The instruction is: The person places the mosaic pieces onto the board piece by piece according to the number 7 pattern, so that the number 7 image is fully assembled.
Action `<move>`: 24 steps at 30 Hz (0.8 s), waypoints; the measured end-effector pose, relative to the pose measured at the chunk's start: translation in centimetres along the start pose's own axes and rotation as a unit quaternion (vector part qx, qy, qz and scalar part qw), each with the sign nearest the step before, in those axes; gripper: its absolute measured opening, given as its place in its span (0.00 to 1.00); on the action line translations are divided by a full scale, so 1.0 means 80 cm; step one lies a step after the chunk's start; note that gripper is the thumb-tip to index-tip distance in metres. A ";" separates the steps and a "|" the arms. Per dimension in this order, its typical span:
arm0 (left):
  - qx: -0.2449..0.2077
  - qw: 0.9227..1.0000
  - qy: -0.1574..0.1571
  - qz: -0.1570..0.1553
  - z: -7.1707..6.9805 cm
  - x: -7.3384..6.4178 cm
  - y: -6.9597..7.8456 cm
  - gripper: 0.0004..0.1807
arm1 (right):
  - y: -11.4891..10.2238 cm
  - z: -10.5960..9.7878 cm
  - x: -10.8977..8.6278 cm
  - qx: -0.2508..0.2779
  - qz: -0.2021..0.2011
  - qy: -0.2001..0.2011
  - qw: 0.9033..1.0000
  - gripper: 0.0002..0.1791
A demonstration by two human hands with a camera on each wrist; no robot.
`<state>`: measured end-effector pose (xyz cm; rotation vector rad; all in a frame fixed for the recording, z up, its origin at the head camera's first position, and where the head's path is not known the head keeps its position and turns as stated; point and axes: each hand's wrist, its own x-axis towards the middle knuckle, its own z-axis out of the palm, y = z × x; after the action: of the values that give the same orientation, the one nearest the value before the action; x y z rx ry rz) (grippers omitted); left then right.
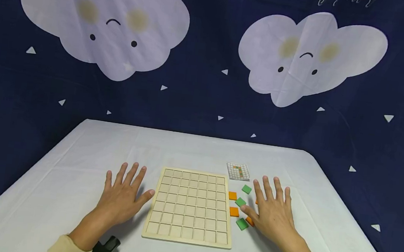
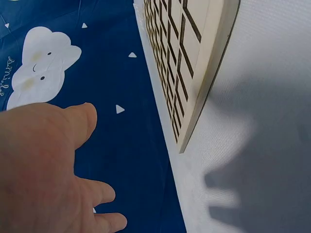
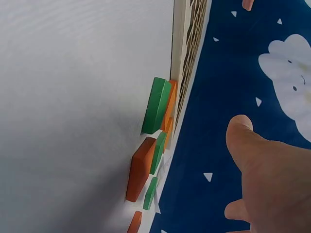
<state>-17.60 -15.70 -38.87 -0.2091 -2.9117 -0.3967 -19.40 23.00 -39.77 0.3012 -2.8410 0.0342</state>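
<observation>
A square wooden grid board (image 1: 191,201) lies on the white table with its cells bare. Left of it, my left hand (image 1: 120,200) is held over the table, fingers spread, thumb tip overlapping the board's left edge in the head view. My right hand (image 1: 272,215) hovers with spread fingers beside and partly over the loose square tiles, holding nothing. Three green tiles, one of them nearest me (image 1: 242,224), and several orange tiles, one by the board's edge (image 1: 234,212), lie right of the board. In the right wrist view a green tile (image 3: 156,106) leans toward an orange one.
A small printed pattern card (image 1: 238,171) with a coloured grid lies beyond the tiles, near the board's far right corner. The white tablecloth (image 1: 110,144) reaches back to a dark blue curtain (image 1: 197,100) printed with clouds and triangles. Dark wrist cameras sit under both forearms.
</observation>
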 end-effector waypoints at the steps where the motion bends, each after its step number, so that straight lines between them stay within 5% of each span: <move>1: -0.001 1.000 0.000 0.000 0.000 0.000 0.000 0.41 | 0.000 0.000 0.000 0.000 -0.001 0.002 1.000 0.47; 24: -0.010 0.999 0.021 0.034 0.004 0.000 0.003 0.40 | -0.005 0.002 0.002 0.019 -0.011 0.018 1.000 0.45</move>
<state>-17.62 -15.37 -39.07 -0.2994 -2.8522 -0.4134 -19.52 22.59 -39.84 0.3374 -2.8033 0.0889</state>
